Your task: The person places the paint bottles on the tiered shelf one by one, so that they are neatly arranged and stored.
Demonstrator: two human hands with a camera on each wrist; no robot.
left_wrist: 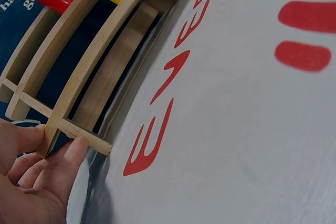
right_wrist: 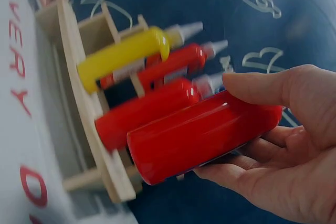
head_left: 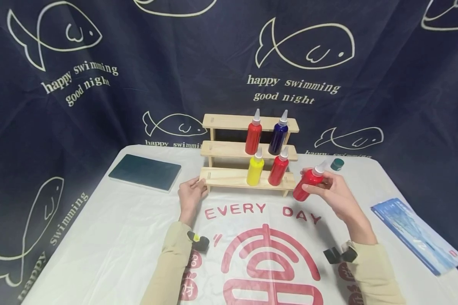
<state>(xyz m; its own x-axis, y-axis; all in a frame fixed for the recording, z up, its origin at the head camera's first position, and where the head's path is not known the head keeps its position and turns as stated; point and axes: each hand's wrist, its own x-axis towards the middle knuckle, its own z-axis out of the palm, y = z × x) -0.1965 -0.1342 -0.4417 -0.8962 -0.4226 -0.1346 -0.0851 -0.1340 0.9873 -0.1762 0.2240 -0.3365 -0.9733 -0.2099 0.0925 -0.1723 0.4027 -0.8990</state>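
Observation:
A three-tier wooden shelf (head_left: 248,148) stands at the back of the table. My left hand (head_left: 191,195) grips the left end of its lowest tier, thumb and fingers on the board's edge (left_wrist: 59,124). In my right hand (head_left: 337,192) is a red squeeze bottle (head_left: 307,185) with a pale pointed nozzle, tilted, just off the shelf's right end. The right wrist view shows thumb and fingers around this bottle (right_wrist: 205,135). On the lowest tier stand a yellow bottle (head_left: 255,171) and another red bottle (head_left: 278,171). The middle tier bears a red bottle (head_left: 253,139) and a dark blue bottle (head_left: 277,139).
A flat dark box (head_left: 145,171) lies left of the shelf. Behind my right hand sits a small dark green cap or jar (head_left: 337,164). A blue printed packet (head_left: 417,235) lies at the table's right edge. A dark fish-print curtain (head_left: 221,63) hangs behind.

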